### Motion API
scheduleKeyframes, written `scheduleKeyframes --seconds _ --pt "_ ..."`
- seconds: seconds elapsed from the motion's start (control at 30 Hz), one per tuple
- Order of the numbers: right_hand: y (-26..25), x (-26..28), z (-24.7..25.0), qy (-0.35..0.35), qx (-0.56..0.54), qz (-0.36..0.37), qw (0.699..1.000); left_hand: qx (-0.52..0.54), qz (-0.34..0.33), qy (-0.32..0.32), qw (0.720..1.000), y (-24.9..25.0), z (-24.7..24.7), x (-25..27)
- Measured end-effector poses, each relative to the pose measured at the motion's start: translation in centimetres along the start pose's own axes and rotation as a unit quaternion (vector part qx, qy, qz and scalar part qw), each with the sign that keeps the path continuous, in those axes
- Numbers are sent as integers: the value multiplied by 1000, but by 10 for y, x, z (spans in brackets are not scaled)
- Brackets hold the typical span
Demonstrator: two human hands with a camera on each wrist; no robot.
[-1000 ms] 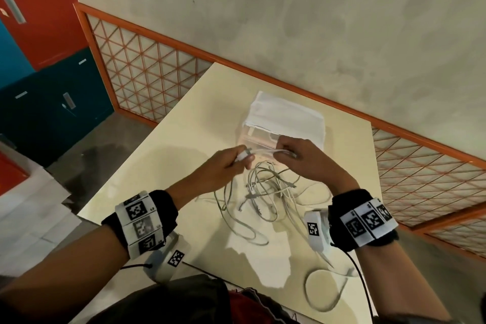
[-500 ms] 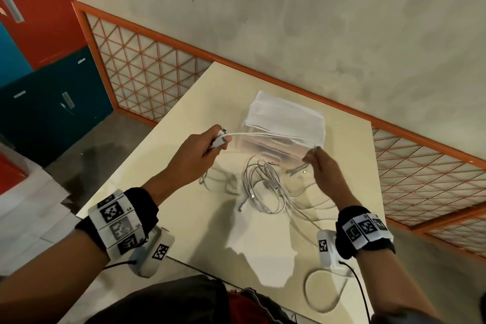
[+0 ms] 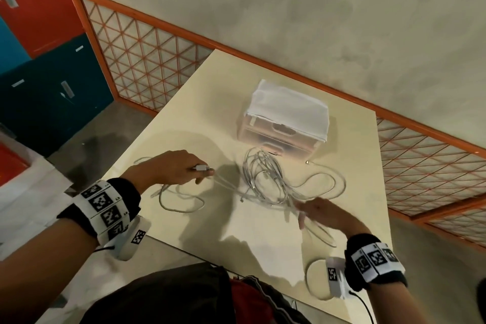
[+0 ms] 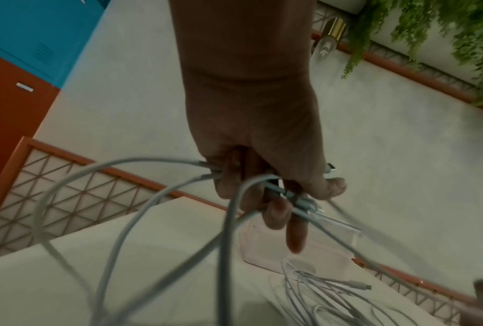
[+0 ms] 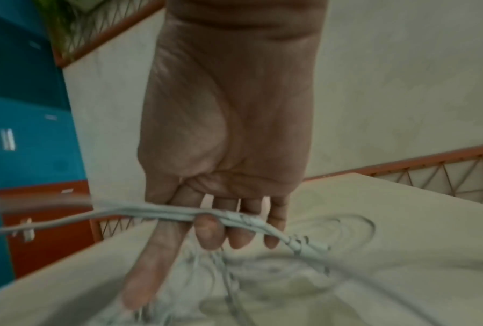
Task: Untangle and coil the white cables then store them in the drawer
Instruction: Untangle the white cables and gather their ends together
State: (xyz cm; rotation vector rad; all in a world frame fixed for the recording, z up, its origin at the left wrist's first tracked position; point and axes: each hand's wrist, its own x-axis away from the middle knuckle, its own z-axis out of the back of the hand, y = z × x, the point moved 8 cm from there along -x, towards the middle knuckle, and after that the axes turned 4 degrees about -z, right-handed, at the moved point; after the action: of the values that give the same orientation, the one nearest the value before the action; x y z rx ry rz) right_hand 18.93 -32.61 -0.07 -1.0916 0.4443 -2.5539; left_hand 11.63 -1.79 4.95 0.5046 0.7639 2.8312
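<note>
A tangle of white cables (image 3: 263, 179) lies on the cream table (image 3: 184, 118) in front of a clear plastic drawer unit (image 3: 278, 137) with a white cloth over its top. My left hand (image 3: 200, 171) is left of the tangle, low over the table. In the left wrist view the left hand (image 4: 276, 198) grips several cable strands (image 4: 156, 192), with a white connector (image 4: 330, 168) beside the thumb. My right hand (image 3: 302, 214) is at the tangle's near right. In the right wrist view the right hand (image 5: 215, 222) pinches a bundle of strands (image 5: 156, 212) between thumb and fingers, index finger straight. Strands run taut between both hands.
One cable loop (image 3: 315, 279) hangs over the table's near edge by my right wrist. A loose end with a metal plug (image 3: 307, 162) lies right of the drawer unit. An orange lattice railing (image 3: 147, 66) borders the table's far sides. Blue and red lockers (image 3: 52, 92) stand left.
Both hands have come down from in front of the drawer unit towards the table. The left hand moved left with the connector; the right moved nearer, along the strands.
</note>
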Motion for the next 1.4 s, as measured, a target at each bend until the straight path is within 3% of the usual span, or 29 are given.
scheduleKeyframes --seconds 0.1,0.17,0.23,0.3,0.43,0.53,0.63,0.87,1.03,1.13,1.27,1.4 --pt "21 -8 -22 -16 81 -46 995 -32 -9 -38 999 1 -16 -2" --pt "16 -16 -12 54 92 -28 994 -49 -24 -59 997 7 -29 -4" --pt "-7 -18 10 170 48 42 983 -48 -37 -69 996 14 -38 -7" --pt "-32 -20 24 229 21 102 968 -50 -45 -73 995 22 -42 -8" --pt "-60 -49 7 188 107 121 969 -49 -35 -83 995 30 -42 -9" --pt "-70 -63 8 214 163 113 956 22 -26 -96 995 30 -43 -6" --pt "-90 -56 39 283 77 159 943 70 -10 -90 993 22 -43 -2" --pt "-126 -1 142 429 -123 245 860 83 9 -43 996 16 -23 2" --pt "-145 27 161 400 -203 273 851 132 -61 75 987 40 11 -6" --pt "-161 31 149 339 -245 277 865 269 -80 116 953 55 29 -11" --pt "-188 36 123 253 -284 297 876 354 -109 150 917 75 39 -20" --pt "-207 36 109 273 -234 309 881 425 -102 218 873 83 46 -24"
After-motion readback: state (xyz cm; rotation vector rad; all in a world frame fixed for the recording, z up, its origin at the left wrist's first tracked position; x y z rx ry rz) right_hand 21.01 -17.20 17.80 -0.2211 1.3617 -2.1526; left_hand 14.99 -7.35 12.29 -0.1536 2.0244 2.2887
